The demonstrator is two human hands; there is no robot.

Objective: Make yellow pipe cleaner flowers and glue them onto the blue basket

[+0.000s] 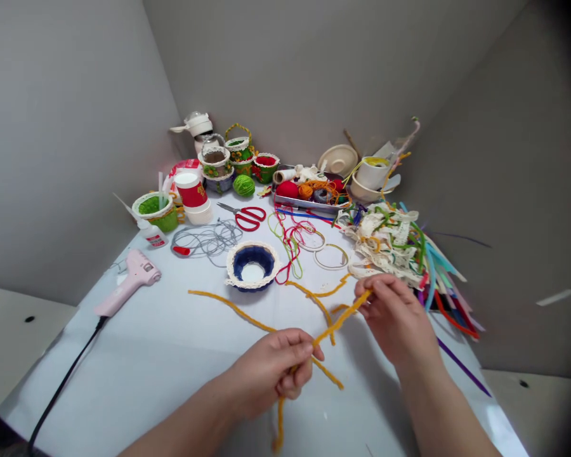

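A mustard-yellow pipe cleaner [339, 321] stretches between my two hands above the table. My left hand [278, 365] pinches it low down, and its tail hangs below the fingers. The upper end is pinched in the fingertips of my right hand [394, 314]. Beneath and behind my hands lie more yellow pipe cleaners [233, 306], some straight and some bent. Just beyond them stands a small dark blue bowl-shaped basket [252, 284] with a cream lace rim.
Left are a pink glue gun [132, 282] with a black cord and a glue bottle [151, 235]. Red-handled scissors [250, 219], grey cord [209, 240] and finished little baskets [217, 166] lie behind. A yarn tray [309, 202] and a lace heap [385, 238] occupy the back right.
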